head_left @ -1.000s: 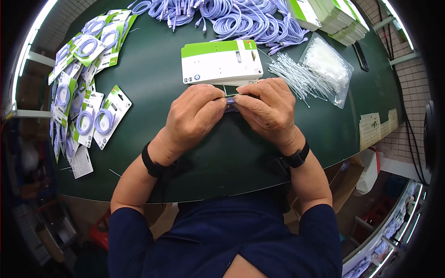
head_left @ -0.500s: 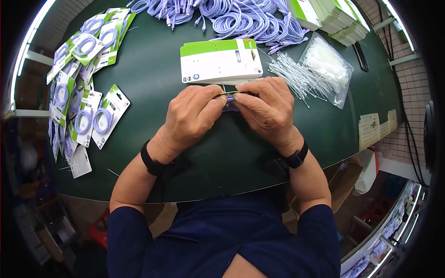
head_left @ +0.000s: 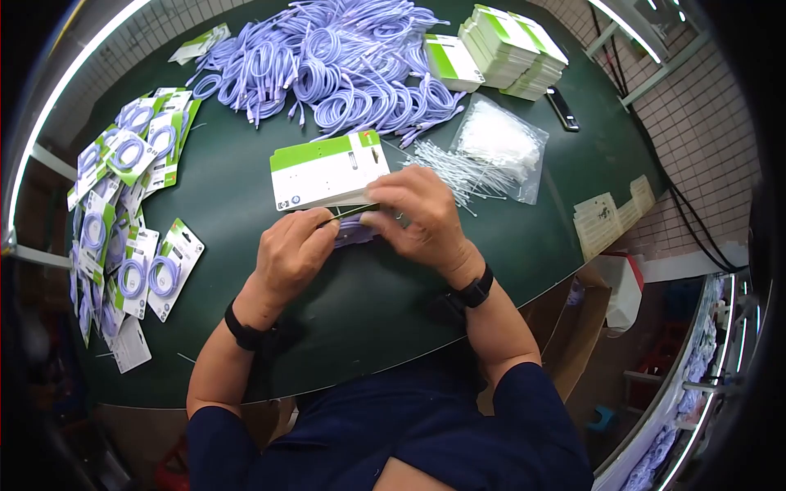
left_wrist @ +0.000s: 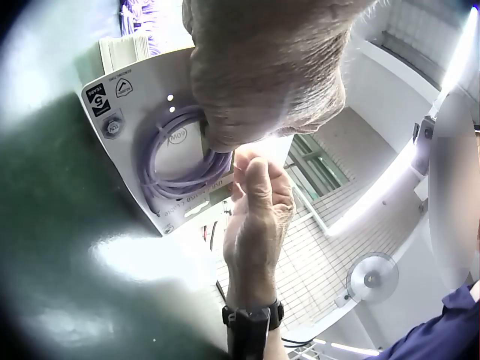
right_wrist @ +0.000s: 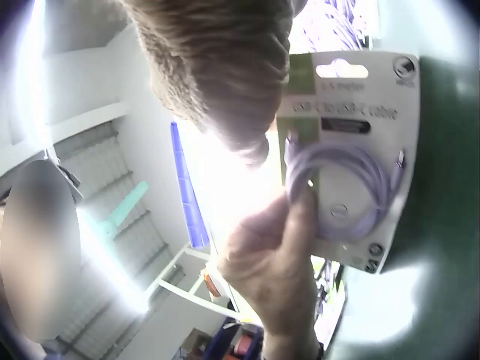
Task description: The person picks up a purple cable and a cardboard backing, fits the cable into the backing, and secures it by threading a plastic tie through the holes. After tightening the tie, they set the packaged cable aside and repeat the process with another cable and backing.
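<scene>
My left hand (head_left: pixel 296 250) pinches a white-and-green cable card (right_wrist: pixel 346 88), printed "USB-C to USB-C cable", by its edge. A coiled lilac USB-C cable (left_wrist: pixel 166 161) lies against the card's face, and in the head view only a bit of that coil (head_left: pixel 354 232) shows below the card's edge. Beside the card's other end is my right hand (head_left: pixel 422 219), slightly blurred, its thumb and forefinger spread apart around that end. Just beyond both hands lies a stack of blank-faced cards (head_left: pixel 327 176).
Finished cable cards (head_left: pixel 131 155) heap at the left. A large pile of lilac cables (head_left: pixel 327 61) covers the back, with banded card stacks (head_left: pixel 508 49) to its right. Loose white cable ties (head_left: pixel 458 173) and a bag of ties (head_left: pixel 499 147) lie right of centre, near a black object (head_left: pixel 562 109).
The head view has turned, so everything sits further left and lower. My right thumb and forefinger, earlier pinching at the card's edge, have parted and moved away from the left hand.
</scene>
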Demonstrator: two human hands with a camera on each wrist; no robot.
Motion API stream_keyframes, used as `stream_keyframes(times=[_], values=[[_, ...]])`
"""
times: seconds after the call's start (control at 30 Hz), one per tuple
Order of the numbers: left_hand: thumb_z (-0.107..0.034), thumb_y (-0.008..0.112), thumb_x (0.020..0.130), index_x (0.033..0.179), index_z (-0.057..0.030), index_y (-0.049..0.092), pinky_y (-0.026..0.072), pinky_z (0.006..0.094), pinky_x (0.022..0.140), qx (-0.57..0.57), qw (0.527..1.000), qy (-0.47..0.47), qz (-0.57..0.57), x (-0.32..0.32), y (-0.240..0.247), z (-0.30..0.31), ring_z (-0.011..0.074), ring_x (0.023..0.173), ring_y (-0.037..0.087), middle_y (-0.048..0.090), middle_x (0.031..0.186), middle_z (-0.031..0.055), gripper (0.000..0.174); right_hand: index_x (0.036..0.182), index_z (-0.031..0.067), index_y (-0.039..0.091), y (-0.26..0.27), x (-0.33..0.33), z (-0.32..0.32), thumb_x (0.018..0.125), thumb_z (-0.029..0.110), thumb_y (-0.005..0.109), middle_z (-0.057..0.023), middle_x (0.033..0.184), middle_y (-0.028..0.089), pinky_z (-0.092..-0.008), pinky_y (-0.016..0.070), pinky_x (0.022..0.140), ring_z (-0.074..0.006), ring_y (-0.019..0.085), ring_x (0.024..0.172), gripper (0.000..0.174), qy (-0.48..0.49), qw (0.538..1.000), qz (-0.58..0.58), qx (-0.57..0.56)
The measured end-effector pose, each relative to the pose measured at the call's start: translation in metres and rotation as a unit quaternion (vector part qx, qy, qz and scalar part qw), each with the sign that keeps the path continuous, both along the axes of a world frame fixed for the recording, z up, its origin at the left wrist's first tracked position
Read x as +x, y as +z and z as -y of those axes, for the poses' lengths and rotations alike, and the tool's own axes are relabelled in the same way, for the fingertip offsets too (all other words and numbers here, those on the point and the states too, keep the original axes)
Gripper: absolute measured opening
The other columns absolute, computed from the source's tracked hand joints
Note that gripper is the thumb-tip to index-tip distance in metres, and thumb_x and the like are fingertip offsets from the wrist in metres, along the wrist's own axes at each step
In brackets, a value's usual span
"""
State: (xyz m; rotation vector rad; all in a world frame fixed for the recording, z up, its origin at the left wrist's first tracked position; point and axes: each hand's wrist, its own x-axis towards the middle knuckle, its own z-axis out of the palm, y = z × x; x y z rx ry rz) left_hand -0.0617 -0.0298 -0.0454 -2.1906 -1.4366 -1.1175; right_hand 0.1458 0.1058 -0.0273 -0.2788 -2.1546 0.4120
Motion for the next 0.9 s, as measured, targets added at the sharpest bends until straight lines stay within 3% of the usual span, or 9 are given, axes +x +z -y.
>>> stream_keyframes(times=[0.1,0.17,0.2,0.3,0.47,0.57,0.73,0.9], values=[[0.006,0.082,0.076,0.098,-0.0016,0.071,0.0621,0.0391,0.073,-0.011,1.0,-0.005,0.012,0.0,0.001,0.002,0.0302,0.085,0.075,0.074,0.099,0.0111,0.026,0.103,0.0073,0.078,-0.005,0.015,-0.028,0.081,0.006,0.086,-0.0072,0.096,0.073,-0.042,0.0552,0.074,-0.0297,0.07,0.08,0.024,-0.055,0.992,-0.087,-0.075],[0.006,0.082,0.076,0.098,-0.0015,0.071,0.0621,0.0391,0.073,-0.01,1.0,-0.008,0.015,0.0,0.0,0.002,0.0302,0.085,0.075,0.074,0.099,0.0112,0.026,0.099,0.0059,0.08,-0.012,0.034,-0.047,0.082,0.012,0.086,-0.0108,0.094,0.074,-0.0425,0.0588,0.075,-0.0312,0.073,0.079,0.019,-0.202,0.959,0.014,-0.197],[0.006,0.082,0.077,0.098,-0.0014,0.071,0.0621,0.0391,0.073,-0.011,1.0,-0.009,0.017,-0.001,-0.001,0.002,0.0303,0.085,0.075,0.074,0.099,0.0112,0.025,0.099,0.0059,0.08,-0.015,0.041,-0.053,0.082,0.012,0.086,-0.0108,0.094,0.074,-0.0425,0.0588,0.075,-0.0312,0.073,0.079,0.019,-0.204,0.959,0.013,-0.196],[0.004,0.082,0.078,0.098,-0.0019,0.072,0.0618,0.0387,0.073,-0.01,1.0,-0.012,0.015,-0.002,0.0,0.001,0.0292,0.085,0.075,0.074,0.099,0.0104,0.024,0.088,0.0102,0.082,-0.018,0.053,-0.064,0.086,0.021,0.083,-0.012,0.092,0.076,-0.0457,0.0583,0.078,-0.0318,0.073,0.087,0.011,-0.283,0.893,0.282,-0.205],[0.002,0.08,0.08,0.098,-0.0031,0.073,0.0612,0.0377,0.071,-0.004,1.0,-0.01,0.015,-0.001,0.001,0.0,0.0272,0.084,0.074,0.074,0.099,0.0089,0.02,0.089,0.0078,0.082,-0.028,0.052,-0.067,0.082,0.023,0.084,-0.013,0.088,0.077,-0.0421,0.059,0.075,-0.0313,0.075,0.08,0.017,-0.288,0.873,0.333,-0.208],[0.002,0.081,0.08,0.098,-0.0028,0.073,0.0611,0.0375,0.071,-0.005,1.0,-0.013,0.021,0.0,0.001,0.001,0.0274,0.084,0.074,0.074,0.098,0.0091,0.02,0.089,0.0077,0.082,-0.033,0.05,-0.064,0.083,0.023,0.082,-0.0128,0.087,0.077,-0.0447,0.0588,0.077,-0.0332,0.074,0.082,0.016,-0.289,0.897,0.305,-0.137],[0.002,0.081,0.079,0.097,-0.0023,0.073,0.0603,0.0367,0.07,-0.012,0.998,-0.034,0.043,0.007,0.005,0.002,0.0272,0.082,0.074,0.074,0.098,0.0093,0.02,0.089,0.0081,0.082,-0.031,0.05,-0.063,0.085,0.022,0.08,-0.0131,0.088,0.076,-0.0457,0.0584,0.079,-0.0342,0.073,0.085,0.014,-0.299,0.886,0.321,-0.149],[0.003,0.081,0.079,0.096,-0.0022,0.072,0.059,0.0358,0.068,-0.022,0.997,-0.064,0.047,0.018,0.006,0.005,0.0256,0.078,0.072,0.074,0.098,0.009,0.02,0.089,0.0067,0.079,-0.03,0.05,-0.06,0.086,0.019,0.078,-0.0142,0.088,0.076,-0.0466,0.0575,0.079,-0.035,0.073,0.086,0.013,-0.291,0.908,0.269,-0.136]])
